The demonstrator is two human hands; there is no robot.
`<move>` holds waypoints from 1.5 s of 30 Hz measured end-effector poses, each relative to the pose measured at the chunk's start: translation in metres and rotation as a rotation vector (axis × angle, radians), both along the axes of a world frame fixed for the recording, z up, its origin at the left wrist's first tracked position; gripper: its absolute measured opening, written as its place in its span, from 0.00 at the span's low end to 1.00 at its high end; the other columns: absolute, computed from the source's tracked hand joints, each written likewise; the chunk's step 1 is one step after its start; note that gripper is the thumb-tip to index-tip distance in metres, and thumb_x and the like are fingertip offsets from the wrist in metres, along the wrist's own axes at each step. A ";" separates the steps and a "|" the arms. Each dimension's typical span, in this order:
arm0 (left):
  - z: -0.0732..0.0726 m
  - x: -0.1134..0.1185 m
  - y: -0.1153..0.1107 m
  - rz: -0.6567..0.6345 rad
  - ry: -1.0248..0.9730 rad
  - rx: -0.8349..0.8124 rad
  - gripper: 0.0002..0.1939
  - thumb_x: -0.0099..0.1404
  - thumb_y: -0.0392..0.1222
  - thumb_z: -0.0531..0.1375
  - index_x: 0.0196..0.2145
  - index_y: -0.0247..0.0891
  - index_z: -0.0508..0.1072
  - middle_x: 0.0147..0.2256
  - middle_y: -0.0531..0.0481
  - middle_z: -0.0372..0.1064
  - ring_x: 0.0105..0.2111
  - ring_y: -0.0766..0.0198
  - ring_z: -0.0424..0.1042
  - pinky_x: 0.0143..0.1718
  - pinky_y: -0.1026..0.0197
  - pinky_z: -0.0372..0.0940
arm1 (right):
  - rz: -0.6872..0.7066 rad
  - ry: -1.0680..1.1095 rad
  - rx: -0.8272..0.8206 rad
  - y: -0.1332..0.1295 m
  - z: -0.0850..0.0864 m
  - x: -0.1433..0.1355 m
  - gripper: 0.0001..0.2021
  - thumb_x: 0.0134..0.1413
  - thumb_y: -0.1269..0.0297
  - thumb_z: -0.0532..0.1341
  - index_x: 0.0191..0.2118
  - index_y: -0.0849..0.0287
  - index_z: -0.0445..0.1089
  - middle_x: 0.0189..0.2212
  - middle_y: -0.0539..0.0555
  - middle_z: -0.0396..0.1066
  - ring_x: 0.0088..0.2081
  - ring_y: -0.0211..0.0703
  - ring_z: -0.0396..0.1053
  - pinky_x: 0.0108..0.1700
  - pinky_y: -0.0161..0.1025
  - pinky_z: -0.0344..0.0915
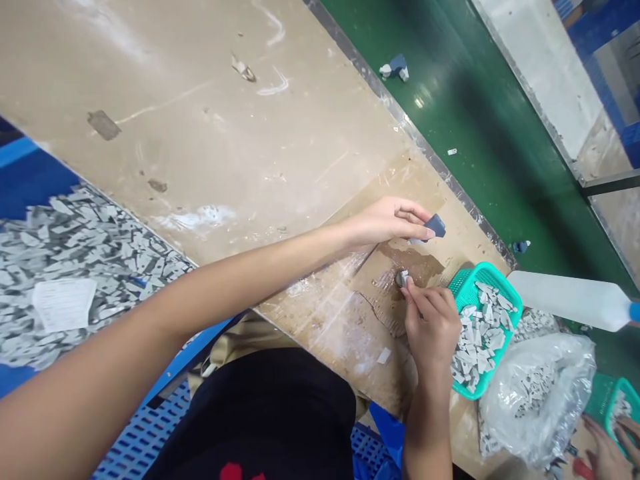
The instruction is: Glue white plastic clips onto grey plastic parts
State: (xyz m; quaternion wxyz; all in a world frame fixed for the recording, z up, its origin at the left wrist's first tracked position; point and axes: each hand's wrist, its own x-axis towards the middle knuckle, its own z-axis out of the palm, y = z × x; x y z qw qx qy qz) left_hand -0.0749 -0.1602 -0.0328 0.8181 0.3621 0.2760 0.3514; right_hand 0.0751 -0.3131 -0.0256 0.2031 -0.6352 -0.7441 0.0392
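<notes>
My left hand is over the worktable, its thumb and fingers closed on a dark blue-grey piece. Lower down, my right hand pinches a small light grey piece against a small round dark object on the tabletop; the finer detail there is too small to tell. A wet brown patch lies between the two hands. To the right of my right hand stands a green basket holding many grey-white pieces.
A white bottle lies beyond the basket, near a clear plastic bag of small parts. Another person's hands are at the lower right. A green conveyor belt borders the table. A blue bin of grey pieces is at left.
</notes>
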 end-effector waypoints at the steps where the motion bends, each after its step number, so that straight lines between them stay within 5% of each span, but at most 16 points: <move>1: 0.000 0.000 0.000 -0.002 0.009 0.009 0.12 0.53 0.27 0.68 0.38 0.28 0.77 0.33 0.45 0.75 0.32 0.68 0.72 0.38 0.62 0.65 | -0.002 -0.007 -0.002 0.000 0.000 -0.001 0.11 0.64 0.70 0.58 0.46 0.54 0.77 0.31 0.54 0.76 0.34 0.45 0.67 0.38 0.43 0.67; 11: -0.010 0.004 -0.004 -0.008 0.069 0.056 0.09 0.54 0.27 0.67 0.35 0.29 0.76 0.29 0.48 0.74 0.29 0.68 0.72 0.35 0.64 0.66 | -0.029 0.078 0.012 0.001 0.002 -0.001 0.10 0.62 0.70 0.61 0.44 0.53 0.79 0.31 0.53 0.78 0.32 0.43 0.69 0.37 0.42 0.68; 19: -0.017 0.014 -0.019 -0.124 0.103 0.126 0.11 0.49 0.21 0.65 0.29 0.31 0.75 0.28 0.49 0.75 0.29 0.66 0.74 0.37 0.64 0.68 | -0.359 0.489 0.282 -0.006 0.013 0.001 0.11 0.60 0.69 0.63 0.46 0.52 0.78 0.37 0.53 0.78 0.37 0.44 0.75 0.39 0.44 0.73; 29: -0.006 0.014 -0.035 -0.336 0.086 0.151 0.11 0.50 0.22 0.64 0.31 0.32 0.76 0.30 0.51 0.76 0.30 0.68 0.75 0.39 0.64 0.71 | -0.220 0.518 0.295 -0.006 0.014 0.005 0.16 0.59 0.75 0.63 0.48 0.49 0.77 0.36 0.52 0.77 0.37 0.41 0.74 0.39 0.41 0.72; 45: -0.005 0.015 -0.050 -0.140 0.220 0.256 0.08 0.50 0.29 0.65 0.31 0.32 0.74 0.28 0.49 0.76 0.29 0.64 0.77 0.32 0.68 0.72 | -0.158 0.502 0.162 -0.005 0.015 0.010 0.24 0.61 0.80 0.54 0.52 0.44 0.74 0.37 0.52 0.73 0.36 0.39 0.72 0.37 0.39 0.71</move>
